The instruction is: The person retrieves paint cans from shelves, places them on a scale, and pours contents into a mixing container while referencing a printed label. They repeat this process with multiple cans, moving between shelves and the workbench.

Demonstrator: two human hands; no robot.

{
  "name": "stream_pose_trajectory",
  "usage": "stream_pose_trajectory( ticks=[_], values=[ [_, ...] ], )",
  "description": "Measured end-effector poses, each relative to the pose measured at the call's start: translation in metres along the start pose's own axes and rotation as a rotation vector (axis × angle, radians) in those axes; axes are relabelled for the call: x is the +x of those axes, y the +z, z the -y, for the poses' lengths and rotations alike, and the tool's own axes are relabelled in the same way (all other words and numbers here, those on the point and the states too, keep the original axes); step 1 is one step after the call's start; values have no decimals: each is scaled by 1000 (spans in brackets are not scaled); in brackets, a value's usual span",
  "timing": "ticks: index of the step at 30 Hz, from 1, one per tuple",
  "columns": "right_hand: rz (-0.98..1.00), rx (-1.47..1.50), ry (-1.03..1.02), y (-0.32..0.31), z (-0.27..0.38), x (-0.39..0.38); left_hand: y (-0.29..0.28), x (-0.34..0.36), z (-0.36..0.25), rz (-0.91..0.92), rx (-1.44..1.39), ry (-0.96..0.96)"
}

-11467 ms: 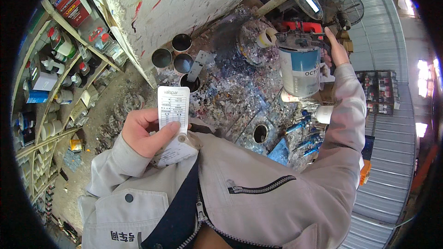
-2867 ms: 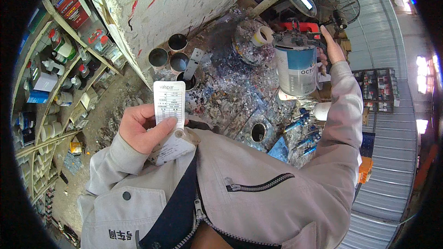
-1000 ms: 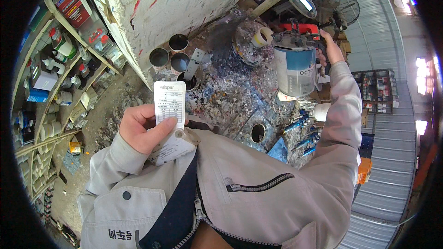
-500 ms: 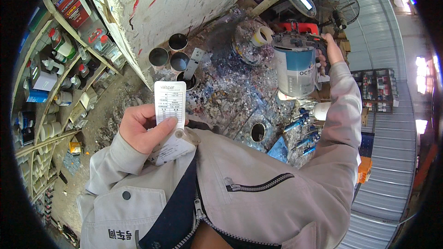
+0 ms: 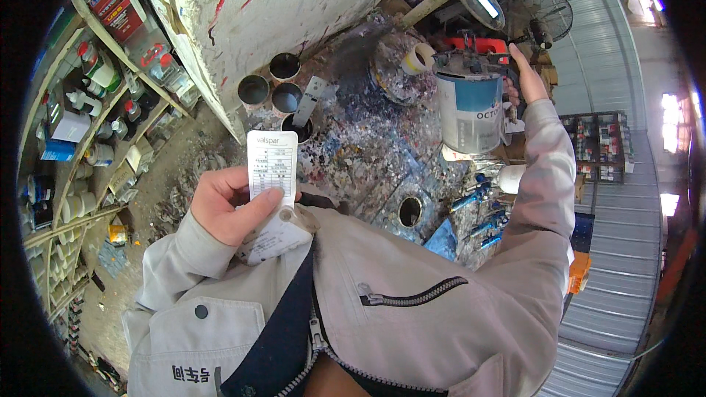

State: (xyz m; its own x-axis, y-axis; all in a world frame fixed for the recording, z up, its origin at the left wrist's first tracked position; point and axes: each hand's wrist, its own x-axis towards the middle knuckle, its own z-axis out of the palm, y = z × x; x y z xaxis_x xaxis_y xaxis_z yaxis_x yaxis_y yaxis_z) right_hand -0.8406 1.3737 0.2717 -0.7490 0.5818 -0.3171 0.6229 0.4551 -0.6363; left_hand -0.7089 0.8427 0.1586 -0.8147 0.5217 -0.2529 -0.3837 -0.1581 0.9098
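Observation:
In front of my chest, my left hand (image 5: 237, 206) pinches a white printed label card (image 5: 271, 158) between thumb and fingers. Below it, a second white paper (image 5: 276, 241) hangs with a round eyelet near its top. At the right, my arm reaches out to a blue and grey paint can (image 5: 471, 114) with a dark, paint-crusted pouring lid (image 5: 467, 66). My right hand (image 5: 528, 80) is at the lid's side handle, its fingers curled around it and its thumb raised. The can stands upright, and part of the grip is hidden behind it.
Several open cups (image 5: 285, 97) stand left on the paint-spattered bench (image 5: 353, 154), one holding a flat metal strip (image 5: 309, 103). A scale display (image 5: 483, 5) rises behind the can. Blue-handled spray guns (image 5: 474, 198) lie right of a round hole (image 5: 410, 211). Bottle shelves (image 5: 110, 103) line the left.
My right thumb has straightened and lifted off the black lever at the lid. My left hand and the label card stay nearly still.

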Motion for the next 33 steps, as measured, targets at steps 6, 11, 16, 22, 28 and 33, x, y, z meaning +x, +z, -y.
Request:
stream_pose_trajectory(
  ticks=[6,11,16,22,28,33],
  values=[
    [7,21,14,3,1,-2,-1,-1,1,-3,-4,-5],
    [-29,-11,37,2,3,-3,-1,-1,2,4,-2,1],
    [-1,-11,16,0,0,3,-3,0,1,16,17,3],
    [35,37,3,-3,-9,11,-3,0,2,0,-3,6],
    [25,127,-29,0,-7,2,-1,0,1,-18,18,-6],
    [-55,63,-41,4,0,-15,0,1,3,-17,0,-8]
  ],
)
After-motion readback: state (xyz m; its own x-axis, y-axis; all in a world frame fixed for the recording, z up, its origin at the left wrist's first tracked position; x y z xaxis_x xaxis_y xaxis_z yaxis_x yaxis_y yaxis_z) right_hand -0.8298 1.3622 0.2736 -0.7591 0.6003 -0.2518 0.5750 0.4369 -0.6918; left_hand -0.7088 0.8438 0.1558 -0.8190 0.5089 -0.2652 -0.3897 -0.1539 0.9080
